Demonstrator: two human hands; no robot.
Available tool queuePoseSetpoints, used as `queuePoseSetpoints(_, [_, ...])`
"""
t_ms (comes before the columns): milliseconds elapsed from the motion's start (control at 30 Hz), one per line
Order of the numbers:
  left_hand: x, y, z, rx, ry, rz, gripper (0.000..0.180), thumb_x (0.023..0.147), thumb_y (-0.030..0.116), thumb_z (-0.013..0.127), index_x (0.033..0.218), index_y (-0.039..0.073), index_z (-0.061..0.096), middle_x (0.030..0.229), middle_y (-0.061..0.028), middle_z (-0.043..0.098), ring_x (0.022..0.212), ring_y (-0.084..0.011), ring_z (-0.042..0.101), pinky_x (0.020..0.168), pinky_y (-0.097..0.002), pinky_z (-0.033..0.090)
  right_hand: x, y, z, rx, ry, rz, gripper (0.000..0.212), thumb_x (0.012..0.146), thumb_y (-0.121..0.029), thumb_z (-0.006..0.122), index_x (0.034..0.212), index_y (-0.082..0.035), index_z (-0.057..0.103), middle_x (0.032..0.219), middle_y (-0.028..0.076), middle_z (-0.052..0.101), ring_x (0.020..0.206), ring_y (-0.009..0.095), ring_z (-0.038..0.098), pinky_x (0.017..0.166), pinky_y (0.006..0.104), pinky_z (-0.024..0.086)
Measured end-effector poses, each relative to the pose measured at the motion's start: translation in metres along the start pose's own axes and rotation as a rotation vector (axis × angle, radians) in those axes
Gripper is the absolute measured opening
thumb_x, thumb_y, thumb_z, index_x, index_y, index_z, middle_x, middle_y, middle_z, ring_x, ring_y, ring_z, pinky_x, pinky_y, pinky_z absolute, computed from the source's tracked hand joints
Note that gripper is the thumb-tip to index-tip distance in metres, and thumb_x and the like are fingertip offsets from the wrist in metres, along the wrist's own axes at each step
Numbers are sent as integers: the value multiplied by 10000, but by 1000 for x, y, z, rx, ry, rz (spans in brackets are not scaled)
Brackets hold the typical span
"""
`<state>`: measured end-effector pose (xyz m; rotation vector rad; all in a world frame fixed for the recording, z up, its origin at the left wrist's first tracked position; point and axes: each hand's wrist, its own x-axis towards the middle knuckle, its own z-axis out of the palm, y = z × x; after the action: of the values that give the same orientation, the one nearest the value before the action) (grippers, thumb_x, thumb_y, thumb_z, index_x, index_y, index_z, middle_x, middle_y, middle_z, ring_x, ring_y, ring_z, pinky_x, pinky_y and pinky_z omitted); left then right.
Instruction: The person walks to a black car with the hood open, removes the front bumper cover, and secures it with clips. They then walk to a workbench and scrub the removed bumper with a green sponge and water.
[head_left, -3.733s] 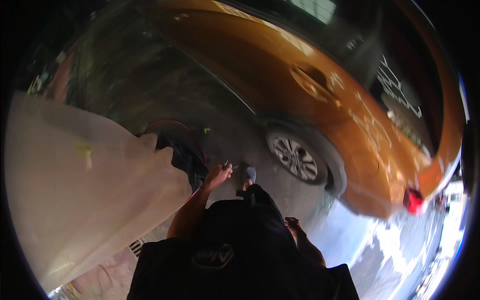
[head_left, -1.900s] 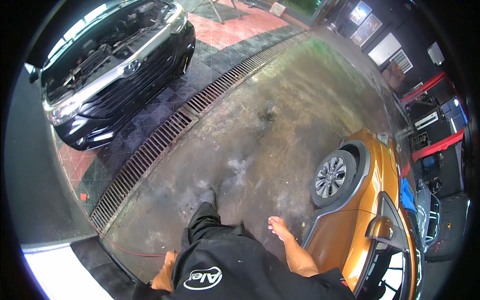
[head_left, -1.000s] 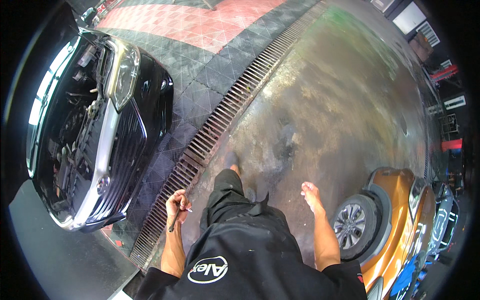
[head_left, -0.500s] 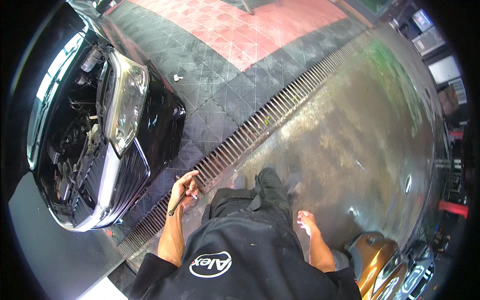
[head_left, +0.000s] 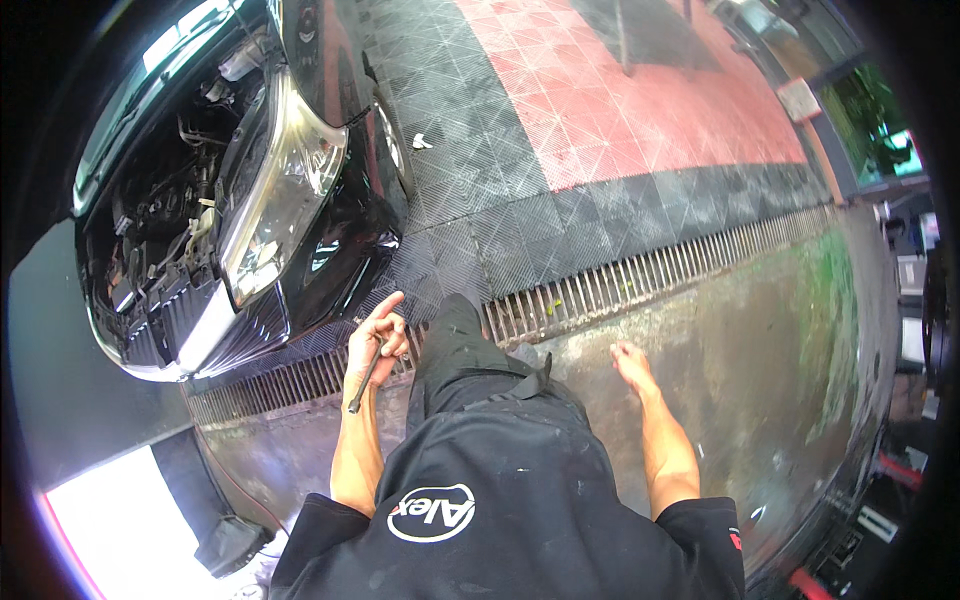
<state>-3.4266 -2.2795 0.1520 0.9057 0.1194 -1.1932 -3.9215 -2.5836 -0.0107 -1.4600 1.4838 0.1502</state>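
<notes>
My left hand (head_left: 377, 345), near the car's front corner, has its fingers curled round a slim dark rod-shaped tool (head_left: 366, 378). The index finger points forward, and the tool's thicker end hangs down beside the wrist. Part of the tool is hidden in the palm, so its exact kind does not show. My right hand (head_left: 631, 366) swings out over the concrete on the right, fingers loosely curled, with nothing visible in it. The black car (head_left: 340, 245) stands at the left with its engine bay (head_left: 175, 205) exposed and a clear headlight (head_left: 285, 215) facing me.
A slatted drain grate (head_left: 640, 280) crosses the floor under my leg. Beyond it lie black and red floor tiles (head_left: 600, 120), with a small white object (head_left: 421, 142) by the car's wheel. Stained concrete (head_left: 730, 350) extends right. A dark post (head_left: 624, 40) stands at the far side.
My view has turned left and I have stepped forward onto the grate. Both arms reach farther forward. The dark tool stays in my left hand; the orange vehicle at lower right has left the view.
</notes>
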Motion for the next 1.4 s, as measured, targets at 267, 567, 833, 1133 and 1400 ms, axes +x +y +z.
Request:
queuePoseSetpoints(267, [145, 76, 28, -56, 36, 176, 699, 1006, 77, 491, 1682, 81, 315, 964, -133, 700, 489, -79, 417, 517, -279, 388, 202, -339, 15, -259, -85, -502, 540, 1046, -414, 668, 1378, 12, 667, 1202, 171, 767, 1101, 256, 724, 964, 387, 562])
queuePoseSetpoints(567, [267, 148, 14, 6, 296, 197, 874, 1005, 45, 426, 1750, 289, 39, 1063, -142, 700, 512, -86, 437, 531, -271, 424, 284, -641, 166, -541, -403, -947, 575, 987, -371, 688, 1426, -5, 627, 1503, 229, 605, 1393, 387, 587, 1156, 475, 477])
queuePoseSetpoints(833, [332, 159, 43, 132, 554, 301, 999, 948, -2, 444, 1722, 208, -150, 1026, -64, 717, 525, -47, 433, 486, -220, 438, 319, -788, 270, -635, -593, -1370, 556, 978, -385, 728, 1405, -39, 647, 1526, 170, 593, 1399, 378, 575, 1150, 476, 484])
queuePoseSetpoints(1133, [385, 161, 77, 66, 964, 326, 1025, 913, -30, 436, 1726, 231, -132, 965, -60, 701, 514, -31, 425, 426, -195, 393, 342, -824, 291, -747, -708, -1670, 572, 910, -383, 815, 1373, -78, 672, 1402, 136, 649, 1221, 356, 652, 1043, 469, 533])
queuePoseSetpoints(1400, [402, 169, 91, 26, 1064, 315, 1005, 916, -59, 444, 1731, 164, -101, 882, -37, 692, 602, -39, 484, 519, -187, 425, 355, -854, 294, -873, -818, -1748, 590, 870, -465, 835, 1307, -88, 713, 1215, 98, 662, 1141, 344, 642, 976, 482, 524])
